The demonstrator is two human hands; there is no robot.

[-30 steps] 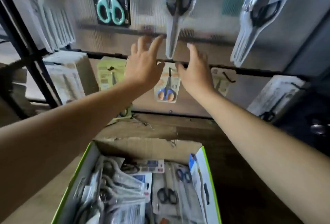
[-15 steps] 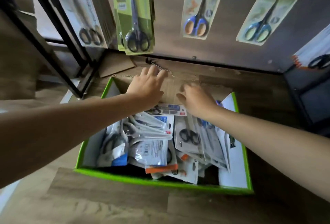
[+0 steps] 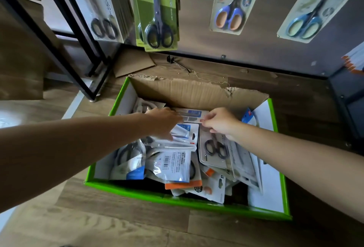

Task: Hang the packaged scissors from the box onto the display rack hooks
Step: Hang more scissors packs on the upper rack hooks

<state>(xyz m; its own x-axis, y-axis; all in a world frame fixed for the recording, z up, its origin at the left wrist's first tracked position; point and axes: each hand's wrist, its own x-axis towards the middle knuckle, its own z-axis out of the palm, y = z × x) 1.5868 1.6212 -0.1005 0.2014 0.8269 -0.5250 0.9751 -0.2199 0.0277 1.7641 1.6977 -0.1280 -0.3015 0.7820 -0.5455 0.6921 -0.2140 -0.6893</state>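
A green-edged cardboard box [image 3: 177,197] stands on the wooden floor, filled with several packaged scissors. Both my hands reach into its far end. My right hand [image 3: 220,123] pinches the right end of a flat scissors package with a blue label [image 3: 192,115]. My left hand [image 3: 163,123] lies palm down with its fingers on that package's left end and on a white package [image 3: 183,134] beneath. Above the box, the display rack carries hung packages: green "GRIP" scissors [image 3: 157,10], blue-and-orange scissors [image 3: 230,6] and blue-green scissors [image 3: 315,10].
A black metal rack leg [image 3: 78,49] stands at the left, with white scissors packages [image 3: 100,10] hung beside it. A loose black hook [image 3: 177,63] and a cardboard scrap [image 3: 132,65] lie on the floor behind the box. The box's rear flap [image 3: 187,91] is torn.
The view has dropped from the upper hooks to the box. Both hands came down from the rack into the box, and the right hand has taken hold of the blue-labelled package.
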